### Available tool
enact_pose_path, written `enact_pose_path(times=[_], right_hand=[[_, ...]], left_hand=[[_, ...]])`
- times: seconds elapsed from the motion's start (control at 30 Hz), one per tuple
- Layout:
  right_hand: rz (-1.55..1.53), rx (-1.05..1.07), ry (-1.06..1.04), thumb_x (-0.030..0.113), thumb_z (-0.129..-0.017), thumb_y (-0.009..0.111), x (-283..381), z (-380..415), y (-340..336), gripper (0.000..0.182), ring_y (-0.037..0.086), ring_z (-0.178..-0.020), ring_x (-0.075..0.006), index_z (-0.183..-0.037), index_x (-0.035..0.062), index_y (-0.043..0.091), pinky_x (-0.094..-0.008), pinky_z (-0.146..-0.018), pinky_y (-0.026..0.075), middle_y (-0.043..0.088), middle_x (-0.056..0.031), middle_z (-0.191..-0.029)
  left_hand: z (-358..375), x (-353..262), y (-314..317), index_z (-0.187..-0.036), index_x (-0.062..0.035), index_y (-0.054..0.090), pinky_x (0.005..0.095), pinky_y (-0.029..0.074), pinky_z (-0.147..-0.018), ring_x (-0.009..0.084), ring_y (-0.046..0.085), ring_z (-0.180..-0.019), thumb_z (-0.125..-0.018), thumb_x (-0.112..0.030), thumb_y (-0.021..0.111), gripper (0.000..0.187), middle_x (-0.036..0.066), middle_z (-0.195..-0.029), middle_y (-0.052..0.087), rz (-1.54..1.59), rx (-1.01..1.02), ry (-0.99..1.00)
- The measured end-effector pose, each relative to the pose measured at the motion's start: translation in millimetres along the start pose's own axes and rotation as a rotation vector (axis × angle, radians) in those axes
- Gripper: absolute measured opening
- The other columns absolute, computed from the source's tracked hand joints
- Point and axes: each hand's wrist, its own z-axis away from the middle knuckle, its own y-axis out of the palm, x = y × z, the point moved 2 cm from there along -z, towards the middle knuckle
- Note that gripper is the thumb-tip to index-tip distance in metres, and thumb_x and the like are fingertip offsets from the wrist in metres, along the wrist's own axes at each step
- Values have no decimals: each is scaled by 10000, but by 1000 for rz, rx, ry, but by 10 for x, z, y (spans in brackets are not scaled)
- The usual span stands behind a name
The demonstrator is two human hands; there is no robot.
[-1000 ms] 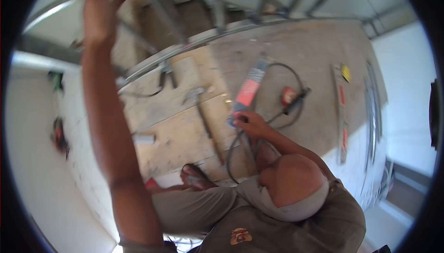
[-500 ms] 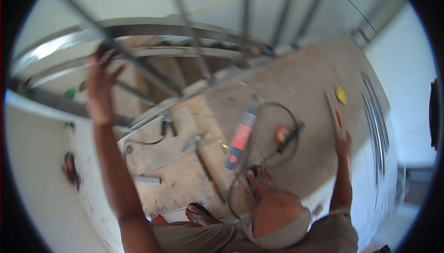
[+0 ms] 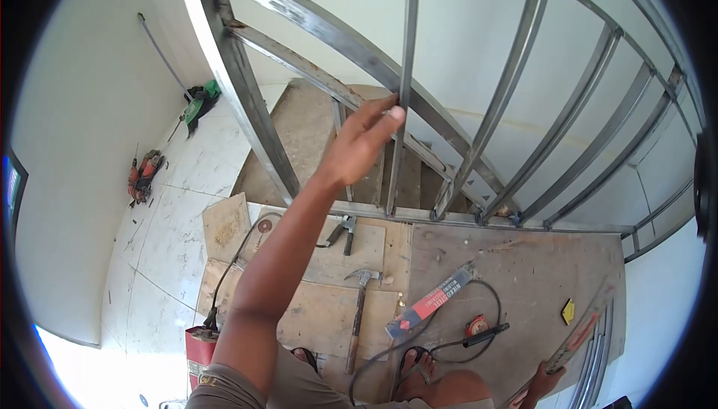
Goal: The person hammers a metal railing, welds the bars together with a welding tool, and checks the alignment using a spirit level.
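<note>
My left hand [image 3: 363,140] is closed on an upright metal bar [image 3: 407,50] of the steel railing, its thumb and fingers around the bar. Low on the right, my right hand [image 3: 544,380] grips a long spirit level [image 3: 580,334], which slants up and to the right. Behind the railing, a slanted steel beam [image 3: 329,31] passes close to my left hand. On the floor between my hands are a claw hammer [image 3: 359,312], a red and blue welding rod box [image 3: 430,304], an electrode holder [image 3: 485,336] with its cable and a red tape measure [image 3: 476,325].
A clamp [image 3: 345,234] lies on the boards by the railing's foot. A yellow object [image 3: 568,311] sits near the level, with metal tubes [image 3: 596,368] beyond. A red power tool [image 3: 143,176] and green item [image 3: 200,102] are at left. A red machine [image 3: 200,345] stands by my left arm.
The view has swung left. My left hand has moved onto the upright bar, its fingers now closed. The level is still in my right hand, now lower in view and tilted to the right.
</note>
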Motion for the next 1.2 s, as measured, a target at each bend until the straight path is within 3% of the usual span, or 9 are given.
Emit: enact_pose_path(times=[0.2, 0.3, 0.47, 0.5, 0.53, 0.6, 0.7, 0.87, 1.2], right_hand=[[-828, -212, -151, 188, -892, 800, 2282, -236, -493, 710, 523, -1313, -318, -1451, -88, 461, -402, -1144, 379, 541, -227, -1426], [-1120, 50, -420, 163, -859, 815, 3914, 144, -698, 390, 620, -885, -143, -1172, 1, 647, -308, -801, 503, 682, -53, -1001], [-1326, 495, -572, 217, -859, 863, 5863, 1185, -498, 388, 603, -581, -88, -1075, 52, 586, -263, -455, 478, 675, -34, -854], [-1354, 410, -689, 223, -859, 864, 6100, 1227, -216, 409, 613, -587, -89, -1091, 49, 574, -266, -465, 488, 677, -39, -857], [-1375, 326, -804, 228, -860, 865, 6281, 1296, 14, 431, 623, -592, -91, -1106, 45, 562, -269, -475, 499, 679, -44, -860], [-1325, 691, -492, 237, -853, 876, 6501, 1525, -18, 493, 680, -756, -127, -1143, 28, 536, -309, -674, 553, 700, -65, -911], [-1459, 417, -731, 248, -853, 878, 6809, 1567, 313, 517, 699, -880, -182, -1155, 24, 523, -347, -807, 544, 711, -98, -956], [-1366, 329, -780, 273, -868, 855, 6919, 1658, 591, 517, 701, -967, -225, -1174, 26, 520, -375, -826, 537, 688, -140, -1045], [-1398, 373, -779, 263, -894, 837, 6928, 1640, 702, 495, 694, -989, -242, -1185, 32, 510, -377, -845, 531, 675, -147, -1071]], left_hand=[[-114, 159, 127, -1439, 122, 517, 367, 544, -958, 271, 704, -1115, -989, -330, 698, 663, 239, -1284, 690, -14, -61, 142], [-119, 80, 147, -1442, 127, 508, 350, 534, -963, 258, 695, -1144, -979, -361, 708, 703, 244, -1303, 680, -106, -69, 142], [-90, -51, 94, -1487, 135, 438, 346, 484, -1034, 254, 645, -1224, -995, -434, 670, 788, 260, -1349, 651, -56, -6, 34], [-88, -54, 91, -1492, 140, 425, 348, 472, -1049, 253, 631, -1243, -997, -441, 665, 800, 267, -1353, 647, -17, 10, 32], [-68, -41, 86, -1498, 145, 411, 349, 460, -1065, 252, 616, -1263, -1000, -447, 661, 812, 273, -1357, 642, 22, 25, 26], [-26, 4, 82, -1498, 148, 407, 346, 471, -1050, 244, 615, -1261, -999, -445, 663, 816, 276, -1349, 645, 10, 43, 46], [-44, 84, 107, -1492, 148, 415, 346, 500, -1011, 250, 642, -1232, -995, -436, 670, 808, 291, -1308, 665, -19, 50, 121], [-70, 148, 186, -1455, 115, 490, 400, 557, -916, 378, 738, -1078, -983, -382, 668, 709, 327, -1132, 716, -203, -111, 233], [-85, 155, 207, -1435, 31, 570, 413, 572, -834, 355, 768, -860, -959, -340, 672, 612, 266, -941, 752, -388, -242, 219]])
